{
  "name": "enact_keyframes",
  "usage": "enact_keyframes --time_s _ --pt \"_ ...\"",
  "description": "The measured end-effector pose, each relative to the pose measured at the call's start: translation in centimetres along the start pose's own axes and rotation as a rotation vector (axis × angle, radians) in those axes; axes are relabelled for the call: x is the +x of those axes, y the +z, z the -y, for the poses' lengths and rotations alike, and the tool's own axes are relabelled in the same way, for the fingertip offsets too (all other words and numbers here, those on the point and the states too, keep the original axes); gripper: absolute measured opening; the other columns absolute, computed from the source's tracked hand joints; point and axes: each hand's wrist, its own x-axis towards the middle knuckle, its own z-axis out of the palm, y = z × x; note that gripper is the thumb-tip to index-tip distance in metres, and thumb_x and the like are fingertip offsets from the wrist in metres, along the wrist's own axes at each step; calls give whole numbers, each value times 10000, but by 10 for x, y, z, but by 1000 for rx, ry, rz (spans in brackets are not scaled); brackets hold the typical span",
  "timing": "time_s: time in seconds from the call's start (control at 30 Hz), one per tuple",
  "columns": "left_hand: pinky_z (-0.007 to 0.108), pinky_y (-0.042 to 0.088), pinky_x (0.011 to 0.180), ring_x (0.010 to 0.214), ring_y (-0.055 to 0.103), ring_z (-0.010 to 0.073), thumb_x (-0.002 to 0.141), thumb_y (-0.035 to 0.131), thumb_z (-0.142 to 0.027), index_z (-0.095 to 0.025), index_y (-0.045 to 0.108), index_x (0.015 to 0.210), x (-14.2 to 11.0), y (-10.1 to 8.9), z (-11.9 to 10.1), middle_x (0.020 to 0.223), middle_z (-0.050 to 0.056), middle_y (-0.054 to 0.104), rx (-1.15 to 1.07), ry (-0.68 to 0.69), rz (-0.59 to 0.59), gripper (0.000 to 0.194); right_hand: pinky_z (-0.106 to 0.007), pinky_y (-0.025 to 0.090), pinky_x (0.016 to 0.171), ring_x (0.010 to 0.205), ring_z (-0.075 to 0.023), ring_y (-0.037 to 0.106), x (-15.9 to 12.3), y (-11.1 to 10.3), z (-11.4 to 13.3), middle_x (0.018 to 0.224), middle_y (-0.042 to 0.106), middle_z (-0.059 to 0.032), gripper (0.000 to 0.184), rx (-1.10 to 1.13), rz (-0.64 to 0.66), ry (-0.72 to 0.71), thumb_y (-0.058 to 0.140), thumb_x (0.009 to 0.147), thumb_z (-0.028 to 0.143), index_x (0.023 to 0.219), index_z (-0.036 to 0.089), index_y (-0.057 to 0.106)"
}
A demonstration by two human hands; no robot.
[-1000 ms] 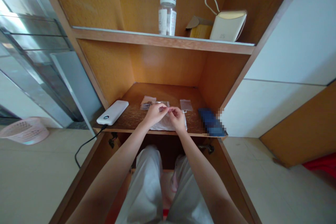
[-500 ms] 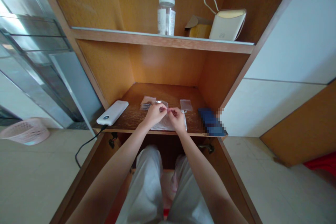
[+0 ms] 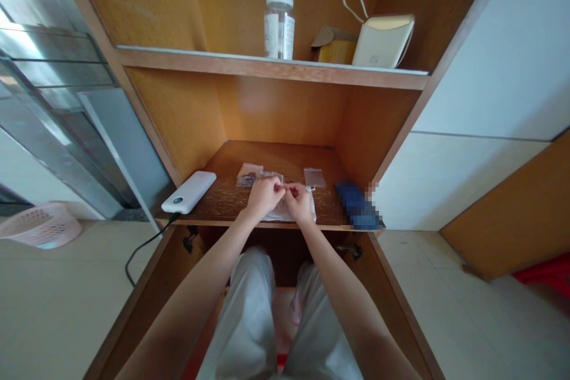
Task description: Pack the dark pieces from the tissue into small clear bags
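Note:
My left hand [image 3: 265,195] and my right hand [image 3: 298,200] meet fingertip to fingertip over the low shelf [image 3: 222,202]. Both are closed in a pinch; what lies between the fingers is too small to make out. Beneath them spreads a white plastic bag [image 3: 280,212], partly hidden by the hands. Just beyond my left hand is a clear plastic packet [image 3: 272,176]. Farther left lie small clear bags [image 3: 249,174] with dark thin pieces in them. A flat clear zip bag [image 3: 314,177] rests beyond my right hand.
A white power bank [image 3: 189,192] with a black cable [image 3: 141,254] lies at the shelf's left. Blue, pixelated item [image 3: 358,206] at the right edge. Above stand a clear bottle [image 3: 279,25], a yellow box [image 3: 337,47] and a cream device with a strap [image 3: 383,41].
My left hand has turned slightly and shifted a little right, its fingers closer to my right hand's. The right hand stays nearly in place. The whole view shifts slightly.

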Motion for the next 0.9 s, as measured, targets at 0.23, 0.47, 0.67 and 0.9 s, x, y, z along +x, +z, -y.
enact_keyframes --time_s 0.23,0.47,0.67,0.9 --pt "284 394 611 582 569 188 741 562 -200 -187 611 629 0 -2 -6 613 47 628 160 2 29 122 -270 463 634 669 -156 581 0 1 0 749 643 -43 154 27 -9 5 513 739 273 784 165 614" --pt "290 414 666 663 604 196 750 536 -210 -177 614 676 -3 -6 -14 668 49 654 292 -71 66 112 -248 440 601 618 -139 551 0 1 5 676 617 -22 147 -22 -107 64 503 716 283 723 165 590" --pt "299 411 700 692 619 194 763 528 -231 -176 627 696 -4 -13 -19 700 46 674 231 -90 67 132 -257 426 618 625 -145 543 0 -2 10 661 603 -20 152 -63 -212 104 499 721 290 710 162 580" --pt "408 353 844 815 596 225 754 548 -237 -183 637 698 -3 -21 -22 763 42 659 287 -72 9 119 -262 434 618 612 -135 521 0 -2 12 689 581 -13 111 -68 -210 83 517 740 264 761 165 561"
